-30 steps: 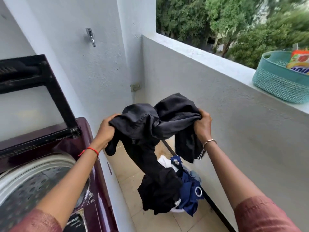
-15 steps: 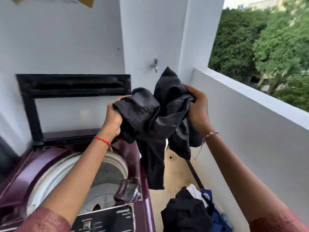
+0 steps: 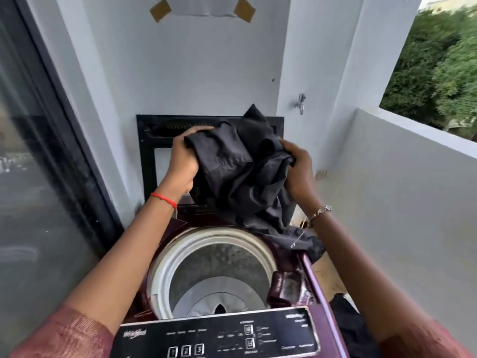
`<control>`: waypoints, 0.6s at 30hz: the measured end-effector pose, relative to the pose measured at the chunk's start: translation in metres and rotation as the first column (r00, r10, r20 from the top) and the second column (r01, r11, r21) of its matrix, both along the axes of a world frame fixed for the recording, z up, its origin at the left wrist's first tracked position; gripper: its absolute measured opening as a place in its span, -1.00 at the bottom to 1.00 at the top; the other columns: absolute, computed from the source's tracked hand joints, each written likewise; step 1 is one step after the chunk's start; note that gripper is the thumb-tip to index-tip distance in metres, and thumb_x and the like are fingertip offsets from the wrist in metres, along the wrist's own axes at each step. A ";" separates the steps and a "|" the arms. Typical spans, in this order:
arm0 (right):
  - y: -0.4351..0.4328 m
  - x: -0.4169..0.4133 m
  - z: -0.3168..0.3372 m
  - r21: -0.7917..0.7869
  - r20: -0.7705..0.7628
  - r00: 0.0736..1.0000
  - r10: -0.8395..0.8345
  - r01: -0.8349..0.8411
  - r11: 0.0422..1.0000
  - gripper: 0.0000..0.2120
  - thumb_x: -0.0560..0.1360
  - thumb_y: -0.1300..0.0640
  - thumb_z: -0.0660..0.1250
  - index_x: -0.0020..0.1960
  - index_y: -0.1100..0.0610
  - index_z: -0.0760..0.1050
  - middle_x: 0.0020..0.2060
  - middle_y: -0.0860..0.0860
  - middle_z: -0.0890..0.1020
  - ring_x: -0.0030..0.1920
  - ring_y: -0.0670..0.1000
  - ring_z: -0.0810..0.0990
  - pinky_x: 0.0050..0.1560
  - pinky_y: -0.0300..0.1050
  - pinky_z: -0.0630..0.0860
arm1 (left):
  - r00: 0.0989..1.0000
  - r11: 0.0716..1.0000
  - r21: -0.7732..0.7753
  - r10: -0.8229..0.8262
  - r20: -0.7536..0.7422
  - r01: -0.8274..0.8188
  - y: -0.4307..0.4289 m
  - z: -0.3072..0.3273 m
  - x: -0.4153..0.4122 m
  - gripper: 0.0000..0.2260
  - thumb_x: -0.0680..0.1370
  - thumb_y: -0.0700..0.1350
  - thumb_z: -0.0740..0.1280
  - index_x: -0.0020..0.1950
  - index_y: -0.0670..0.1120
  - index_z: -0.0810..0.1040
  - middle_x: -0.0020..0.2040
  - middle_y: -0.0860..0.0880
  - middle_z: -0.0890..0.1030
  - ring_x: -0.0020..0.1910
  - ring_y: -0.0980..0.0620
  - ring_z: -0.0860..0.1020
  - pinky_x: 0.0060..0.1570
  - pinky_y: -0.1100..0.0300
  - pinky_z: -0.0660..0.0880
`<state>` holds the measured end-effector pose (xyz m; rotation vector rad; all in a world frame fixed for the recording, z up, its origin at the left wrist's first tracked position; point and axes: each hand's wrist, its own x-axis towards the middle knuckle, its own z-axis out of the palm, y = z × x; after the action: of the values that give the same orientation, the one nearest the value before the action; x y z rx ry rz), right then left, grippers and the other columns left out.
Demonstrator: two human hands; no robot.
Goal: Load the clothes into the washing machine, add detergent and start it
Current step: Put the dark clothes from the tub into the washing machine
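Note:
A bunched black garment [image 3: 240, 171] hangs over the open top-loading washing machine [image 3: 313, 276]. My left hand [image 3: 182, 161] grips its left side and my right hand [image 3: 296, 169] grips its right side. The garment's lower end drapes over the machine's right rim. Below it the steel drum [image 3: 214, 277] stands open inside a white ring. The black control panel [image 3: 216, 334] lies nearest to me. The raised lid [image 3: 147, 156] leans against the back wall.
A dark pile of clothes [image 3: 348, 324] lies on the tiled floor to the right of the machine. A glass sliding door [image 3: 44, 161] runs along the left. A low white balcony wall [image 3: 413, 182] closes the right side. A tap [image 3: 300, 102] sticks out of the back wall.
Both hands have carried the black garment leftward from above the floor pile to over the open drum. The view has turned to face the machine.

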<state>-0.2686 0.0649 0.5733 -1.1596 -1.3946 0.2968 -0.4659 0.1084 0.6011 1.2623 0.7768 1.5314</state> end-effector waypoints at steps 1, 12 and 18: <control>0.000 -0.008 -0.015 -0.029 0.037 0.999 -0.014 0.015 0.999 -0.60 0.38 0.48 0.23 0.15 0.21 0.56 0.11 0.08 0.60 0.12 -0.08 0.52 0.12 -0.45 0.40 | 0.999 1.000 0.000 0.000 -0.032 0.000 0.003 -0.015 -0.009 -0.76 0.52 -0.28 0.12 -0.13 -0.11 0.57 -0.19 -0.03 0.64 -0.16 0.06 0.60 -0.06 0.23 0.53; -0.021 0.035 -0.157 -0.397 0.548 0.836 -0.043 0.305 0.866 -0.44 0.43 0.40 0.26 0.32 -0.06 0.39 0.33 -0.02 0.37 0.29 0.09 0.43 0.25 0.06 0.43 | 0.910 0.995 -0.094 -0.003 -0.414 -0.040 0.010 -0.163 -0.020 -0.68 0.49 -0.44 0.14 0.00 -0.14 0.59 0.03 -0.16 0.63 0.01 -0.03 0.55 0.12 0.14 0.46; -0.023 0.057 -0.189 -0.680 0.632 0.770 0.086 0.498 0.537 -0.23 0.47 0.18 0.23 0.47 -0.22 -0.13 0.52 0.08 -0.09 0.48 0.26 -0.01 0.32 0.40 0.11 | 0.756 0.998 -0.046 -0.058 -0.652 0.036 0.017 -0.198 -0.018 -0.57 0.43 -0.52 0.11 0.05 -0.12 0.58 0.05 -0.11 0.63 0.06 -0.03 0.57 -0.03 0.50 0.42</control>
<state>-0.2113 0.0423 0.3839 -2.4040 -1.6709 0.4483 -0.4839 0.1254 0.4027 1.8134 1.1930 1.0062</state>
